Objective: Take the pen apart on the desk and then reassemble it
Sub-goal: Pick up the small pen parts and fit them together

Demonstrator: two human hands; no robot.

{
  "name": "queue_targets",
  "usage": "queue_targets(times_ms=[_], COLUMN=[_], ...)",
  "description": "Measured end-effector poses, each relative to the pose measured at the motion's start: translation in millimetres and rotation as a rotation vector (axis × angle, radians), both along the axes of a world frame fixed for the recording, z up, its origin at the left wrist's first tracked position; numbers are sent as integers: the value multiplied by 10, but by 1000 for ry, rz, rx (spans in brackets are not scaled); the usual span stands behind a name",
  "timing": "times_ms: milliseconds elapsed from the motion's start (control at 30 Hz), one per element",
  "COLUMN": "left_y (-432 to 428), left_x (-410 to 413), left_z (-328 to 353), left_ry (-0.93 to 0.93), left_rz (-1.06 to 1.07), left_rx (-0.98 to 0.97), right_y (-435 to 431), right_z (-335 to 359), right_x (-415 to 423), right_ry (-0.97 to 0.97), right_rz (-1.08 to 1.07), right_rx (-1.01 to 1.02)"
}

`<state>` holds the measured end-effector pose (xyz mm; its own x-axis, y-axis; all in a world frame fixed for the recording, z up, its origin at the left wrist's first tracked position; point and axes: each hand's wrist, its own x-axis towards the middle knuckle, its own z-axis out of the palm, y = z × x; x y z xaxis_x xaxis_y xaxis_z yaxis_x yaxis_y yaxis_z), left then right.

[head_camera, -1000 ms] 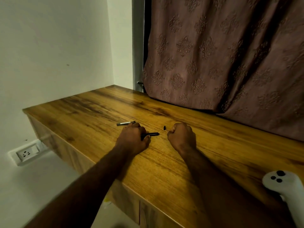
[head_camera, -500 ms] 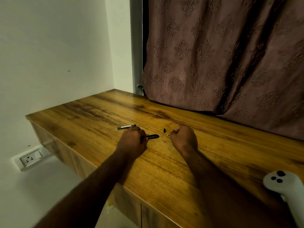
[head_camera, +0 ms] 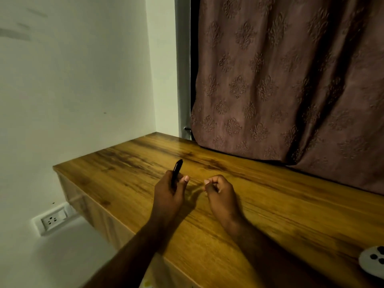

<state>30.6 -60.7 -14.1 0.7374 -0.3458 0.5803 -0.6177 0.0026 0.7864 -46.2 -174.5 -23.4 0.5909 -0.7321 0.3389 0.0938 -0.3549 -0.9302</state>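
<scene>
- Two hands hover over the wooden desk.
- Left hand grips the black pen body, which tilts upward.
- Right hand: fingers curled, thumb meeting forefinger; whether it holds anything cannot be told.

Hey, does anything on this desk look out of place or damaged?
Nothing stands out. The left hand grips the black pen piece, tilted up off the desk. The right hand is curled beside it; too blurred to tell if it pinches anything. No spill or breakage shows.
</scene>
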Motion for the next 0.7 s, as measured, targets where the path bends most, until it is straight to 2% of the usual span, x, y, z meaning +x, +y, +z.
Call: queue_targets(times_ms=[133,200,467,700], left_y=[29,35,50,17], left_x=[60,73,25,30], left_z=[33,42,126,89], left_ry=[509,632,730,628], left_rz=[-247,-345,-466,-461], left_rx=[-233,-260,-281,-179], right_y=[149,186,193,198], right_z=[-21,-29,-58,-27], right_x=[26,32,54,54], right_ry=[16,22,59,30], right_rz=[93,121,134,180], right_rx=[-81,-118,-193,-85])
